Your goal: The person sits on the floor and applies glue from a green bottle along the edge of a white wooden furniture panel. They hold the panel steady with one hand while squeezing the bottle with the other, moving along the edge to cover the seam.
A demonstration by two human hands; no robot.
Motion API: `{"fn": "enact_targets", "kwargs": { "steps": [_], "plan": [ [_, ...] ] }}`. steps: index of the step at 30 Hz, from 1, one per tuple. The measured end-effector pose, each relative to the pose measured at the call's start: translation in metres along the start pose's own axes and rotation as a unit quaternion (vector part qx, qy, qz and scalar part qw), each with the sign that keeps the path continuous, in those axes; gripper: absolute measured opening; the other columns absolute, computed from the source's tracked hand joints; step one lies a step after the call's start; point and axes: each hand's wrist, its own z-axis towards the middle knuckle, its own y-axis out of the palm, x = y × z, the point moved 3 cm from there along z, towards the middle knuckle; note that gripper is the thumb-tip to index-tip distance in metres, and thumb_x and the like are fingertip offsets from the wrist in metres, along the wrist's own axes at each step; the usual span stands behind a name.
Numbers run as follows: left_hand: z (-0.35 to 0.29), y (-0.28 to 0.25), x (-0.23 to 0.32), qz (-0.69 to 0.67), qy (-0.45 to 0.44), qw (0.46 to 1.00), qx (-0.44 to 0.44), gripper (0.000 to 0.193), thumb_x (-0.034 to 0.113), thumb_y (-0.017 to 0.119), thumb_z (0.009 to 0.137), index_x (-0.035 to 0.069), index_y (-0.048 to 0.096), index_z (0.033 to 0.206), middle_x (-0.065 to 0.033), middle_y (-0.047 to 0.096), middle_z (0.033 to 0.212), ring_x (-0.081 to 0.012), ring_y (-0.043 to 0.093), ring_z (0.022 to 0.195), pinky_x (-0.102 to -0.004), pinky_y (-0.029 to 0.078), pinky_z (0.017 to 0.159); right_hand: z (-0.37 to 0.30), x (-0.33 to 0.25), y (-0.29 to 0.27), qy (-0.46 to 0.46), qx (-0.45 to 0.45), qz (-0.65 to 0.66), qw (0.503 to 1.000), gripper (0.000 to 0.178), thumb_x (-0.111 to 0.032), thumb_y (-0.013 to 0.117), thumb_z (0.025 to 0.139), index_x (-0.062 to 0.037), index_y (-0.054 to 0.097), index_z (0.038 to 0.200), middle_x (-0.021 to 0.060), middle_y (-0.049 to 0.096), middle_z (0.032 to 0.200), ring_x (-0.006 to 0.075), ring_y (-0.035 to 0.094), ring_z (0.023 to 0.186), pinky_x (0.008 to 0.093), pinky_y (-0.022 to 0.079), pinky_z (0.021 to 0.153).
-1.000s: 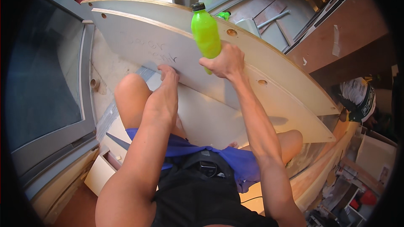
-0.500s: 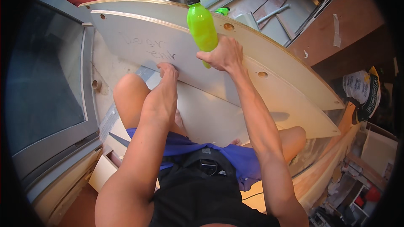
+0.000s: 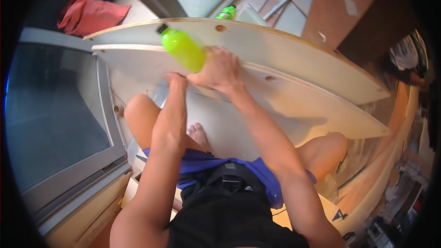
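Observation:
My right hand [image 3: 218,70] is wrapped round a bright yellow-green plastic bottle [image 3: 183,48] with a black cap. The bottle leans over to the left, its cap pointing up and away. Just left of it and lower, my left hand [image 3: 175,80] is at the face of the nearer pale board [image 3: 285,85]; its fingertips are smeared by motion. Behind that board stands a second pale board [image 3: 294,48] with a curved plywood edge. Both boards stand on edge across my front, with round holes in them.
A second green bottle [image 3: 226,12] shows beyond the boards. At the far left lies a red bag [image 3: 94,14]. A grey-framed dark glass panel [image 3: 59,115] stands on my left. Tools and clutter [image 3: 395,202] fill the lower right. My bare foot [image 3: 197,134] rests before the boards.
My right hand has brought the bottle left and lower, tipping it from nearly upright to a strong leftward lean. It is now close to my left hand. The whole view has shifted.

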Motion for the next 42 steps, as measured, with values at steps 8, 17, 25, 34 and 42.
{"fn": "enact_targets", "kwargs": {
  "steps": [8,17,25,34,42],
  "plan": [
    [-0.117,0.069,0.141,0.079,0.153,0.97,-0.171,0.075,0.059,0.03,0.104,0.009,0.055,0.153,-0.0114,0.059,0.153,-0.0377,0.053,0.141,-0.0555,0.036,0.122,-0.012,0.006,-0.002,-0.004,-0.028,0.08,0.996,0.058,-0.04,0.078,0.064,0.0035,0.074,0.103,0.0255,0.076,0.094,0.0405,0.075,0.091,0.0482,0.058,0.089],
    [-0.068,0.03,0.171,0.734,0.464,0.482,-0.119,0.067,0.058,0.038,0.106,0.015,0.052,0.156,-0.017,0.056,0.155,-0.0424,0.044,0.146,-0.0584,0.026,0.124,-0.028,0.014,-0.026,0.039,-0.084,0.213,0.973,0.064,-0.048,0.081,0.072,0.0065,0.074,0.105,0.0249,0.077,0.098,0.0415,0.076,0.099,0.0489,0.053,0.098],
    [-0.031,-0.002,0.195,0.806,0.452,0.372,-0.089,0.062,0.056,0.046,0.107,0.022,0.05,0.158,-0.024,0.049,0.159,-0.0478,0.033,0.152,-0.0627,0.017,0.126,-0.118,0.085,-0.102,0.066,0.022,0.154,0.986,0.056,-0.038,0.079,0.063,0.0034,0.073,0.1,0.0208,0.075,0.093,0.0355,0.073,0.091,0.0455,0.046,0.099],
    [-0.085,0.061,0.197,0.912,0.272,0.286,-0.116,0.047,0.045,0.048,0.109,0.03,0.054,0.153,-0.0154,0.037,0.17,-0.0497,0.027,0.156,-0.0677,0.02,0.124,-0.111,0.102,-0.086,0.031,0.072,0.137,0.987,0.054,-0.043,0.081,0.065,-0.0007,0.075,0.098,0.0185,0.076,0.093,0.0372,0.072,0.089,0.048,0.052,0.09],
    [-0.143,0.111,0.175,0.952,0.162,0.23,-0.125,0.042,0.029,0.05,0.102,0.017,0.071,0.137,-0.0152,0.055,0.158,-0.0516,0.043,0.149,-0.0748,0.026,0.121,-0.107,0.086,-0.093,0.03,0.067,0.102,0.992,0.045,-0.042,0.084,0.067,-0.0069,0.076,0.094,0.0188,0.076,0.087,0.0413,0.073,0.081,0.0526,0.056,0.077]
  ]
}}
